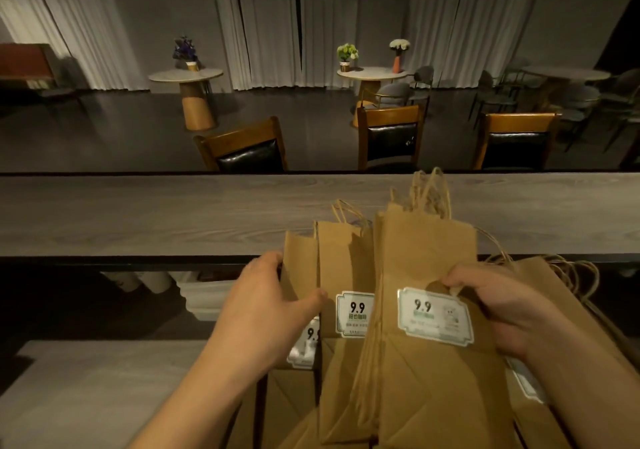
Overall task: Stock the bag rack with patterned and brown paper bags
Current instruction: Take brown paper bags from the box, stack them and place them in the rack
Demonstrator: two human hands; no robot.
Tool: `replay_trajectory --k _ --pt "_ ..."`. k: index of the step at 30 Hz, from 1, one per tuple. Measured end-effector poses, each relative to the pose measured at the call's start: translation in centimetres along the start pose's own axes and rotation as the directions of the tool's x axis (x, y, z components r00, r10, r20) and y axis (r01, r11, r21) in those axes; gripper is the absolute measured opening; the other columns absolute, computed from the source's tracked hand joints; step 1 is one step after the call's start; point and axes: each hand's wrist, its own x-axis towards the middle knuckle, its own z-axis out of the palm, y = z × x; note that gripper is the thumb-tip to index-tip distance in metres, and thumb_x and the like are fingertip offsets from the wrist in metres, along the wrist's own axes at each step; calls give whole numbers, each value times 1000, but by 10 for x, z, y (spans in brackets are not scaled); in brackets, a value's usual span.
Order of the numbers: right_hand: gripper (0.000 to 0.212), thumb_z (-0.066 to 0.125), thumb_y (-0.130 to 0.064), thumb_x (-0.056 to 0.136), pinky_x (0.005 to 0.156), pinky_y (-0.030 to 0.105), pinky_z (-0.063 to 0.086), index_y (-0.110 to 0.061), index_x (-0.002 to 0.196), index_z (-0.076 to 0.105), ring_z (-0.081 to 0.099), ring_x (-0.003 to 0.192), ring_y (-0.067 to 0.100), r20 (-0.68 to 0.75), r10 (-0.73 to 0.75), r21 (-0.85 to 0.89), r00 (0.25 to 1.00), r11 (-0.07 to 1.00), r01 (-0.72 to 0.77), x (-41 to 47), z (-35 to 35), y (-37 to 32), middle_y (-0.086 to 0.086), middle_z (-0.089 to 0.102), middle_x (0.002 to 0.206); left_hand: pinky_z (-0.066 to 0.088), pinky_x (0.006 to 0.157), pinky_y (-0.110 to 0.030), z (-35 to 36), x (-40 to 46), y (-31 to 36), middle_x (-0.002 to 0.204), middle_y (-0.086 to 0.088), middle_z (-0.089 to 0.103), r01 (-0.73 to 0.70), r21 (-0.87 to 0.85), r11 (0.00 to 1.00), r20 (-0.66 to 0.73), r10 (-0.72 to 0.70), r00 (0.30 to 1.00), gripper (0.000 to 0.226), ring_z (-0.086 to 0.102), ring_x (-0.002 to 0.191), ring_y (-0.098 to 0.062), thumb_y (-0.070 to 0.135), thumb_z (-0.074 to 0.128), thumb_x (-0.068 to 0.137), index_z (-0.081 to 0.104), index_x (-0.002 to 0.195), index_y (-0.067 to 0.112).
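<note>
Brown kraft paper bags (349, 275) with twine handles are stood upright between both hands, below the counter edge (138, 258). Left hand (266, 306) grips the left bags; right hand (502, 310) pinches the front bundle (426, 379) beside its 9.9 sticker (434, 315). Rack not visible. Bundle edges should be squared, handles kept up, before insertion.

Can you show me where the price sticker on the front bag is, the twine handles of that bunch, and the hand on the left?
price sticker (435, 316), head view, on its white middle.
twine handles (431, 190), head view, on the loops above the bag tops.
left hand (266, 305), head view, on its back.
</note>
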Motion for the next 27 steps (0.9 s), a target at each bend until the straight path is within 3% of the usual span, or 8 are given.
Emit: replay_trajectory --k 6,10,13,16,18,20,22,27 --pt "27 57 14 85 58 35 50 -8 70 58 64 54 26 53 52 -77 997 996 -48 4 21 14 12 62 62 57 88 -35 9 4 8 110 15 59 59 -33 998 81 -56 995 58 60 102 -9 54 75 85 42 128 34" --pt "15 59 9 88 60 35 53 -6 84 62 67 63 25 86 38 -80 996 996 -31 3 34 19 13 66 74 57 96 -43 13 -1 8 114 17 65 132 -251 959 166 -92 982 62 64 106 -8 42 85 79 43 125 41" --pt "12 60 4 93 76 41 57 -1 102 65 73 79 30 90 -12 -69 996 997 18 1 42 24 17 75 91 56 96 -37 13 -3 9 105 19 73 167 -428 888 202 -86 976 54 69 99 -2 35 84 82 49 123 38" --pt "34 64 0 95 94 47 57 -8 128 62 76 102 31 120 -48 -50 992 997 55 -4 54 27 15 78 113 56 94 -35 13 -11 14 104 29 73 217 -582 783 302 -40 953 62 72 99 0 40 88 73 51 123 42" --pt "58 74 -8 92 94 45 58 -25 141 49 76 104 25 102 -105 -128 989 985 118 -9 60 26 7 76 118 60 90 -39 15 -15 12 104 20 76 178 -585 791 270 -17 963 58 75 98 -8 18 86 81 53 124 38" --pt "68 78 -19 91 91 38 59 -39 144 40 75 103 17 124 -161 -210 979 960 185 -16 64 21 -3 74 120 63 83 -41 14 -16 9 100 8 79 212 -645 734 265 -45 963 49 78 92 -17 3 76 88 56 122 31" --pt "59 74 -26 93 86 32 59 -40 140 42 76 98 9 188 -184 -262 965 937 230 -26 69 14 -11 76 115 63 76 -39 11 -18 7 98 1 80 258 -710 655 306 -42 951 45 79 89 -23 -1 71 90 58 121 29" --pt "46 68 -34 94 90 40 59 -45 135 48 77 98 9 231 -276 -259 933 907 332 -44 79 3 -16 79 108 61 67 -28 7 -22 -1 100 -2 80 185 -839 511 176 -67 982 49 78 89 -21 -6 71 86 59 123 25"
